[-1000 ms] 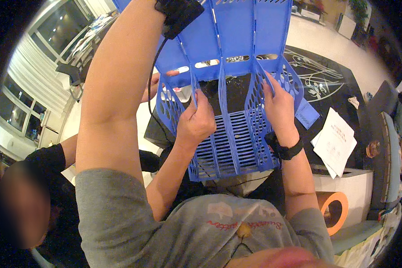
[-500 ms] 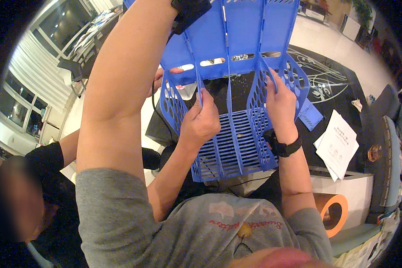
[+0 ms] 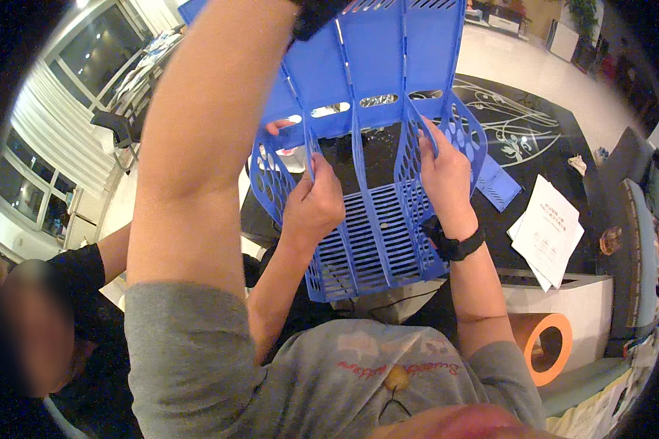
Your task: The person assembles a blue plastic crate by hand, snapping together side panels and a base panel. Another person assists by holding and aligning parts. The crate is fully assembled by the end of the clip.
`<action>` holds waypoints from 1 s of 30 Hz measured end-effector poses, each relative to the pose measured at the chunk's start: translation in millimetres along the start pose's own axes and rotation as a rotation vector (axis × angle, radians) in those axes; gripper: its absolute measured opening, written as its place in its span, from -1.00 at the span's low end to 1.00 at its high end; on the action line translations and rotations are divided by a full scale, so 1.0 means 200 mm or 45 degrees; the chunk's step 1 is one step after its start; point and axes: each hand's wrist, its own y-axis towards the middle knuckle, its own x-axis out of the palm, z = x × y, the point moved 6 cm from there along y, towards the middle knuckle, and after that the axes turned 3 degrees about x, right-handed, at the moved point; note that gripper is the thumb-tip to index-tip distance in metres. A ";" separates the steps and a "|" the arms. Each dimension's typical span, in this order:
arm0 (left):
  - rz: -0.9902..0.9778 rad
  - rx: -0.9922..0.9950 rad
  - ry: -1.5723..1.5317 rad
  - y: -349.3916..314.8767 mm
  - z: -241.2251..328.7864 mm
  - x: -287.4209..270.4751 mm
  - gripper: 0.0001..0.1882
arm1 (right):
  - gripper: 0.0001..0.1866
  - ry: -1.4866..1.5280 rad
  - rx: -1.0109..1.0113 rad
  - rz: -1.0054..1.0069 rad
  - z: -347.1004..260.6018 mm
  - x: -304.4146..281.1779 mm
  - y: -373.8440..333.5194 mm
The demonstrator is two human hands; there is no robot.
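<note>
A blue plastic file rack with upright dividers and a slatted side leans in front of me, tilted. My right hand, a black band on its wrist, grips the edge of a divider at the rack's right. My left forearm reaches up past the rack's left side to a black wrist device; that hand lies beyond the upper edge. A hand coming from under my left arm, apparently a co-worker's, pinches another divider. Fingertips of a further hand show at the rack's left slot.
The rack stands over a dark table with a pale floral pattern. A loose blue plastic piece and paper sheets lie right of it. An orange-rimmed roll is lower right. A person in black sits at my left.
The rack and the hands on it have shifted slightly left in view, and the loose items on the table a little too. The grips look the same.
</note>
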 end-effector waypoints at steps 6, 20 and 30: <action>-0.170 -0.212 0.052 -0.03 0.09 0.13 -0.32 | -0.65 0.068 0.017 -0.007 0.01 -0.01 0.01; -0.336 -0.273 0.284 -0.21 -0.19 0.04 -0.38 | -0.55 0.150 -0.219 0.293 -0.03 -0.26 0.00; -0.218 -0.144 -0.005 -0.09 -0.23 0.09 -0.42 | -0.58 0.016 -0.253 0.504 -0.03 -0.46 -0.01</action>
